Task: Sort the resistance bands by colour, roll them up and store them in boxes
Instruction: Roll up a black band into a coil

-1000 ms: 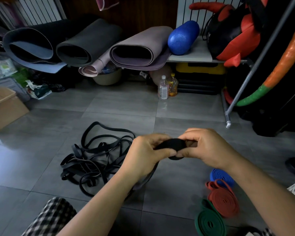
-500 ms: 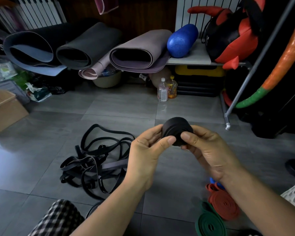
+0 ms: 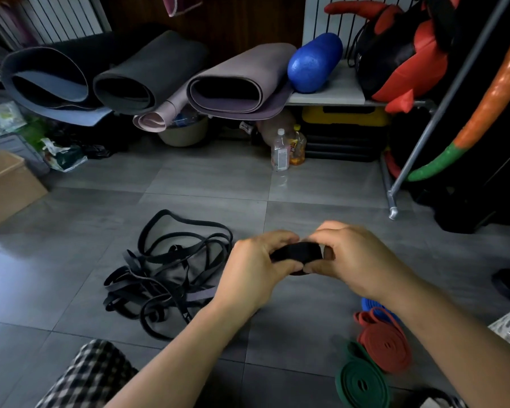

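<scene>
A black resistance band roll (image 3: pixel 299 251) is held above the floor between both hands. My left hand (image 3: pixel 256 266) grips its left side, and my right hand (image 3: pixel 354 257) pinches its right side with thumb and fingers. A tangled pile of black bands (image 3: pixel 165 272) lies on the grey tiles to the left of my hands. Rolled bands lie at the lower right: a green roll (image 3: pixel 362 381), a red roll (image 3: pixel 384 343) and a blue roll (image 3: pixel 371 304) partly hidden by my right forearm.
A cardboard box (image 3: pixel 9 184) stands at the left edge. Rolled mats (image 3: pixel 236 81) and a blue foam roller (image 3: pixel 314 61) sit at the back. Two bottles (image 3: pixel 287 150) stand on the floor. A metal rack leg (image 3: pixel 392 198) is at the right.
The black roll, held up and facing me half a second ago, is now lowered and turned flat between both hands, which have closed over it.
</scene>
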Tool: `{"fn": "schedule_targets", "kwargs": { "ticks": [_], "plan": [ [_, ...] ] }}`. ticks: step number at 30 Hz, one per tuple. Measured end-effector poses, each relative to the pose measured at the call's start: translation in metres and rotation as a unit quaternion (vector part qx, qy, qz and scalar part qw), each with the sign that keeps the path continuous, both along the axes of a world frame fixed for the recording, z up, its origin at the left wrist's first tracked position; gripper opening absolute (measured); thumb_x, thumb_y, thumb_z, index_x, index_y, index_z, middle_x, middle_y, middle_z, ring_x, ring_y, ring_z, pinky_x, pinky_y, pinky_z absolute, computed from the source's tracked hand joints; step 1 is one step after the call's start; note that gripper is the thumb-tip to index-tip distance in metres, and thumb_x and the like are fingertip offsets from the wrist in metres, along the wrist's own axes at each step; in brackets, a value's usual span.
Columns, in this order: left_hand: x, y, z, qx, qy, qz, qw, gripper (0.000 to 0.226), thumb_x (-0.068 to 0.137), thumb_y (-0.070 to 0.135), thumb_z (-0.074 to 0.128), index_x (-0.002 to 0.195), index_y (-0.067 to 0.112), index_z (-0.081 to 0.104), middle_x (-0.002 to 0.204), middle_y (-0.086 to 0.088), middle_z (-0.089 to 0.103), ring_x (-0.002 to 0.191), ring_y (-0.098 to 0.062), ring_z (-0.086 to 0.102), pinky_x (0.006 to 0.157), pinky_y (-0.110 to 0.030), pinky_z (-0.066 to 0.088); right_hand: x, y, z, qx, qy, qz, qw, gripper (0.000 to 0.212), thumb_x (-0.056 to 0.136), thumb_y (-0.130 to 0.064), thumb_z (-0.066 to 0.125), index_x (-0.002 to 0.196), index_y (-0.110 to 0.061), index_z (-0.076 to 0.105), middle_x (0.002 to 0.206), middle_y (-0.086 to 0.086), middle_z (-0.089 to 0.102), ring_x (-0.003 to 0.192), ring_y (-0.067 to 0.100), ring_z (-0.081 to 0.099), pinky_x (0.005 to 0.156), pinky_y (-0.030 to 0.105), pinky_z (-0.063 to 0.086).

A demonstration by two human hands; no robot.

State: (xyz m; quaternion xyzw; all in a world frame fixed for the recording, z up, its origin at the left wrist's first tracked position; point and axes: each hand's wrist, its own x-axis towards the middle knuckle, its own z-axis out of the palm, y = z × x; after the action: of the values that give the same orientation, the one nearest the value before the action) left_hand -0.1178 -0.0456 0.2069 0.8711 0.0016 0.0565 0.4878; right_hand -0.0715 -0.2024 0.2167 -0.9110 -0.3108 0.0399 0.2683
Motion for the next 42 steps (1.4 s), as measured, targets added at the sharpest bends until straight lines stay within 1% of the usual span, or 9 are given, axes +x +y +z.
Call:
{"fn": "schedule_targets", "kwargs": {
  "ticks": [8,15,20,22,26,30,32,36,42],
  "plan": [
    [0.003,0.006,0.005,-0.159,0.043,-0.038,0.986,0.032,0.078,-0.001,0.067,0.105,0.018,0.066,0.083,0.020,0.071,0.083,0.008,0.064,0.078,-0.006,0.045,0.006,-0.018,0.008,0.254,0.112,-0.046,0.960,0.026,0.069,-0.015,0.076,0.087,-0.032,0.068,0.085,0.000,0.064,0.074,0.015,0.058,0.069,0.027,0.047],
    [-0.007,-0.018,0.046,-0.327,-0.119,0.025,0.937,0.028,0.060,0.017,0.068,0.087,0.025,0.068,0.079,0.016,0.072,0.081,0.001,0.068,0.073,-0.010,0.049,-0.004,-0.009,0.021,0.559,0.276,-0.012,0.782,0.027,0.057,-0.033,0.073,0.084,-0.029,0.076,0.076,-0.008,0.069,0.063,0.002,0.052,0.057,0.013,0.044],
    [-0.003,-0.025,0.036,-0.364,-0.044,0.014,0.930,0.034,0.061,0.023,0.067,0.095,0.018,0.069,0.087,0.005,0.074,0.085,-0.003,0.068,0.074,-0.014,0.050,-0.008,0.010,0.009,0.673,0.372,-0.036,0.639,0.023,0.052,-0.029,0.076,0.073,-0.019,0.076,0.074,-0.005,0.070,0.060,0.000,0.057,0.054,0.012,0.047],
    [-0.004,-0.026,0.027,-0.391,-0.023,0.030,0.920,0.032,0.064,0.021,0.066,0.096,0.018,0.070,0.090,0.000,0.074,0.087,-0.008,0.068,0.079,-0.018,0.053,-0.010,0.016,-0.002,0.672,0.401,-0.059,0.620,0.025,0.050,-0.026,0.078,0.073,-0.016,0.076,0.074,-0.001,0.070,0.058,0.002,0.058,0.054,0.013,0.048],
    [-0.005,-0.019,0.014,-0.404,-0.006,0.067,0.912,0.021,0.077,0.006,0.065,0.091,0.021,0.070,0.086,0.001,0.074,0.085,-0.010,0.068,0.080,-0.020,0.054,-0.012,0.021,-0.013,0.621,0.436,-0.084,0.647,0.023,0.057,-0.026,0.075,0.078,-0.016,0.076,0.077,0.002,0.070,0.065,0.008,0.063,0.059,0.017,0.052],
    [-0.001,0.001,0.008,-0.229,-0.012,0.034,0.973,0.028,0.082,0.001,0.064,0.086,0.029,0.070,0.084,0.001,0.073,0.083,-0.012,0.068,0.078,-0.021,0.053,0.004,0.000,-0.004,0.322,0.240,-0.130,0.907,0.051,0.061,-0.042,0.066,0.111,-0.036,0.058,0.102,-0.009,0.061,0.079,0.008,0.056,0.066,0.016,0.045],
    [0.000,0.007,0.003,-0.046,-0.026,-0.003,0.999,0.021,0.082,0.009,0.065,0.083,0.029,0.069,0.078,-0.003,0.069,0.074,-0.016,0.063,0.072,-0.029,0.050,0.010,-0.011,0.005,0.201,0.126,-0.068,0.969,0.068,0.060,-0.045,0.068,0.122,-0.043,0.042,0.107,-0.018,0.050,0.069,0.002,0.047,0.066,0.012,0.040],
    [-0.004,-0.001,-0.001,0.042,-0.013,-0.042,0.998,0.016,0.075,0.021,0.063,0.088,0.026,0.069,0.063,0.006,0.059,0.057,-0.003,0.051,0.059,-0.019,0.041,0.009,-0.011,0.007,0.041,0.043,0.025,0.998,0.034,0.069,-0.027,0.078,0.102,-0.031,0.068,0.080,-0.017,0.057,0.078,0.002,0.052,0.066,0.019,0.039],
    [0.003,0.007,0.009,-0.225,0.024,-0.030,0.974,0.032,0.075,-0.003,0.069,0.095,0.022,0.067,0.086,0.011,0.072,0.084,-0.002,0.067,0.077,-0.013,0.051,0.010,-0.014,0.012,0.302,0.188,-0.031,0.934,0.020,0.063,-0.025,0.075,0.082,-0.028,0.071,0.058,-0.003,0.063,0.045,0.006,0.048,0.046,0.016,0.038]
  ]
}}
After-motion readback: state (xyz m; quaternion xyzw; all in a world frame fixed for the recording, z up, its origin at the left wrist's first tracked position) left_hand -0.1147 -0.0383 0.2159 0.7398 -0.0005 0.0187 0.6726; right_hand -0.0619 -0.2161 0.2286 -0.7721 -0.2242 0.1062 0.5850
